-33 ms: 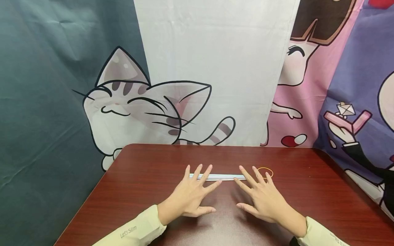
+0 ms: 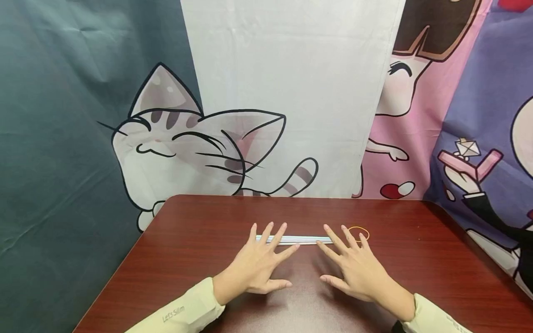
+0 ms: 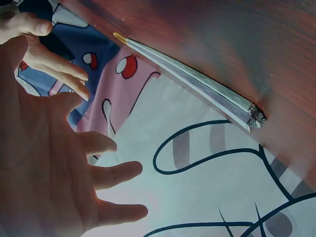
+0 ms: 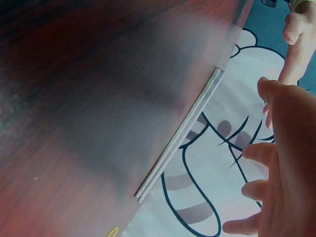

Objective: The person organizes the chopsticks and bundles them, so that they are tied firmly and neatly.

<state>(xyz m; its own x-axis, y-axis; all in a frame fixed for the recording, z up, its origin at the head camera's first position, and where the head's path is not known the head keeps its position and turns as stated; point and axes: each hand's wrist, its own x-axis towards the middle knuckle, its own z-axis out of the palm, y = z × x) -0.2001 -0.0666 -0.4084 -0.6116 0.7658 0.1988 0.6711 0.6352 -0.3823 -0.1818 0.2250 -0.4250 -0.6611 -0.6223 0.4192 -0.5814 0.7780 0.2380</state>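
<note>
Several thin, silvery chopsticks (image 2: 306, 240) lie side by side across the table, beyond both hands. A thin yellow rubber band (image 2: 368, 233) rests at their right end. My left hand (image 2: 259, 266) hovers with fingers spread, its fingertips overlapping the left part of the chopsticks in the head view. With its fingers spread too, my right hand (image 2: 360, 268) covers their right end and part of the band there. Both palms hold nothing. The left wrist view shows patterned ends on the chopsticks (image 3: 197, 81), with the left hand (image 3: 44, 148) apart from them.
The dark red-brown wooden table (image 2: 200, 259) has rounded far corners. Right behind its far edge hangs a cloth backdrop (image 2: 291, 83) printed with a cartoon cat and figures. Pale sleeves (image 2: 183, 310) cover both forearms.
</note>
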